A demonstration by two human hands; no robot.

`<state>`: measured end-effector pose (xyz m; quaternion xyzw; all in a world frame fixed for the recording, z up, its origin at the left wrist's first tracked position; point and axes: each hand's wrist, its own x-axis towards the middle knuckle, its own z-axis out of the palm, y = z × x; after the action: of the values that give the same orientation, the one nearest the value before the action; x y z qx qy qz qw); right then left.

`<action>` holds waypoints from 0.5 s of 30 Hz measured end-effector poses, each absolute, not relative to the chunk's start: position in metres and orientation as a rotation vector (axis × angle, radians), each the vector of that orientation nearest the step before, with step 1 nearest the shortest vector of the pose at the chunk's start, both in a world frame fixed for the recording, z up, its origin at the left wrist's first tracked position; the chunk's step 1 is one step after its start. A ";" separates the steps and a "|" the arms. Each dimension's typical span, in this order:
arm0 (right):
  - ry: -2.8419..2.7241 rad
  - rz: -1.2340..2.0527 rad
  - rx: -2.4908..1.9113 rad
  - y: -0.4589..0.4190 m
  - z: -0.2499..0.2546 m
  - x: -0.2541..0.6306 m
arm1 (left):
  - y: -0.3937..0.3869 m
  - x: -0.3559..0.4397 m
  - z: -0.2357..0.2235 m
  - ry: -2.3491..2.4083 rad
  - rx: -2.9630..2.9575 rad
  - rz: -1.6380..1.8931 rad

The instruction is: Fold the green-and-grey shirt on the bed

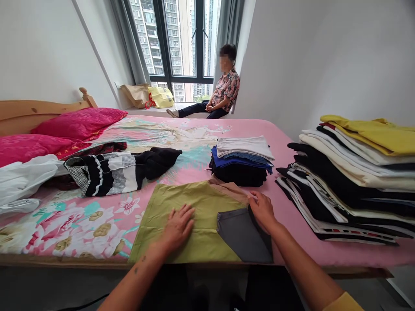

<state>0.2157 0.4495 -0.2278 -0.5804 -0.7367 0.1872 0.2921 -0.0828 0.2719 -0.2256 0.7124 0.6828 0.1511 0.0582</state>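
Note:
A green shirt (191, 207) with a dark grey sleeve (246, 233) and a tan part at its far right edge lies spread on the near edge of the bed. On its green cloth my left hand (179, 224) rests flat, fingers stretched out. My right hand (262, 211) has its fingers closed on the shirt's right edge, where the tan and grey cloth meet. The grey sleeve is folded inward over the green part. Just beyond the shirt sits a small folded stack (244, 160) with white, blue and black cloth.
A tall pile of folded clothes (350, 185), yellow on top, stands at the right. A black-and-white garment (110, 172) and white cloth (26, 177) lie loose at left, near red pillows (81, 123). Another person (227, 88) sits at the window beside bags (160, 97).

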 end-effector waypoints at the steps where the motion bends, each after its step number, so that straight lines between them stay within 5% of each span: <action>1: -1.993 0.580 -1.544 0.461 -0.228 0.217 | 0.280 -0.096 -0.226 2.126 2.122 0.474; 15: -2.107 0.836 -1.485 0.514 -0.227 0.146 | 0.375 -0.238 -0.222 2.469 1.886 0.178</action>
<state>0.1462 0.5138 -0.2265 -0.5352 -0.7596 0.3013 0.2140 -0.2379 0.3752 -0.2222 0.6059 0.7933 0.0573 0.0147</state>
